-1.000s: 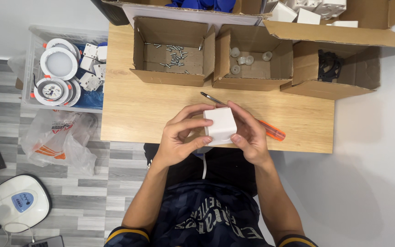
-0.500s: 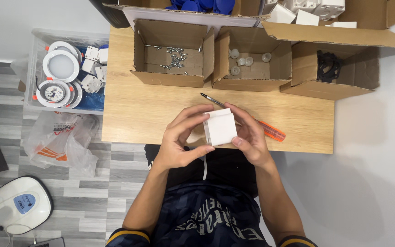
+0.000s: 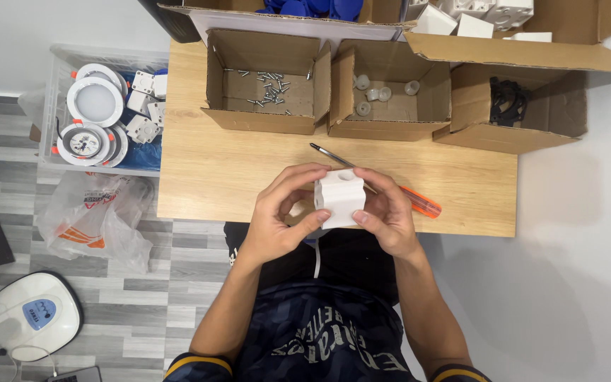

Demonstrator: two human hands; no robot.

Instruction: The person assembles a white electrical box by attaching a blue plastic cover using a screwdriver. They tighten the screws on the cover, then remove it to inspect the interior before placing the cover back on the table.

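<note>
Cupping the white plastic block near the table's front edge, left hand and right hand should likely pinch firmly, steadying it.

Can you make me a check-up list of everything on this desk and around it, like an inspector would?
Surface: wooden table, mostly bare at the front.
Job's things: small white plastic box with a round hole on top, held above the table edge.
Clutter: screwdriver with an orange handle lying behind the hands; cardboard box of screws; cardboard box of small white caps; cardboard box of black parts.
Grippers: left hand and right hand both grip the white box.
Cables: a thin white cord hangs below the box.
Surroundings: clear bin of round white lamps, plastic bag on the floor, white appliance.
</note>
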